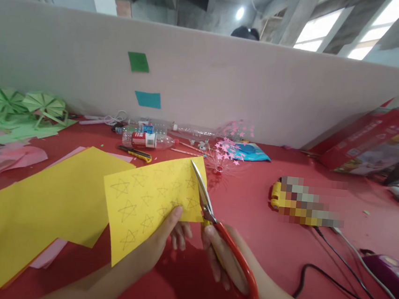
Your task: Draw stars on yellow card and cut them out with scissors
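The left hand point(163, 234) pinches a star-marked sheet point(148, 198) at its lower edge, thumb on the yellow face and fingers curled beneath. The right hand point(214, 242) is closed around the handles of red-handled scissors point(208, 210) — their blades point up and away, lying along the sheet's right side; whether they bite into it, I cannot tell. The sheet is held tilted above the red table point(252, 187), pencilled stars facing up. Left of it lie larger yellow sheets point(56, 201), with pink paper point(48, 253) showing from under them. Beyond its top edge sit a yellow-and-black cutter point(136, 153), clear bottles point(163, 141) and a spray of pink stars point(226, 147) — the blue packet point(255, 152) just behind. A white partition point(219, 85) stands at the back.
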A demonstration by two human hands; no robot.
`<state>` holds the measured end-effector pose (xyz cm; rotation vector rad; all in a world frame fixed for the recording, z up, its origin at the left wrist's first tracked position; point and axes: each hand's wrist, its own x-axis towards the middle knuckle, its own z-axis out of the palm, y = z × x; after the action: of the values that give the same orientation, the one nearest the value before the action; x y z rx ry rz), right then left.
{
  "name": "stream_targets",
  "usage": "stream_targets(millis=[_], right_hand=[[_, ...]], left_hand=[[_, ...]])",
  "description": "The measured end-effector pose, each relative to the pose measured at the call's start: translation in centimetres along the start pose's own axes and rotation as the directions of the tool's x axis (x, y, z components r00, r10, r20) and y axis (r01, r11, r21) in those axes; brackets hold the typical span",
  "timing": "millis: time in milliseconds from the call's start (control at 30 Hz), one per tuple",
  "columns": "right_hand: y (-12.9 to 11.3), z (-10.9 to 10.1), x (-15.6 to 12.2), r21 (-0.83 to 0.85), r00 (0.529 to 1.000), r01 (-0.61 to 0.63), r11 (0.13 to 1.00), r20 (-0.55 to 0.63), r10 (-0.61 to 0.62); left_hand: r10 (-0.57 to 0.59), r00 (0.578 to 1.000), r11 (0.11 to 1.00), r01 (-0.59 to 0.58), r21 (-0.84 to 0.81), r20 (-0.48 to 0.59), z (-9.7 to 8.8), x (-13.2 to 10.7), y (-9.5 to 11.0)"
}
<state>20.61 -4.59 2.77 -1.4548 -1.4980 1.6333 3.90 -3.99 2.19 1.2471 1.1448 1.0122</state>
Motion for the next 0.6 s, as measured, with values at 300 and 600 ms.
stream_targets(millis=[300, 600], right_hand=[[0.4, -0.6, 0.8, 0.051, 1.0, -0.012, 0.999, 0.014, 0.011], [-0.6, -0.5, 0.6, -0.009, 0.998, -0.001, 1.0, -0.068, 0.0]], left_hand=[[-0.051, 0.999, 0.999, 0.051, -0.006, -0.002, 0.5, 0.1, 0.2], [-0.095, 0.993, 0.995, 0.097, -0.023, 0.065, 0.3, 0.4, -0.4]])
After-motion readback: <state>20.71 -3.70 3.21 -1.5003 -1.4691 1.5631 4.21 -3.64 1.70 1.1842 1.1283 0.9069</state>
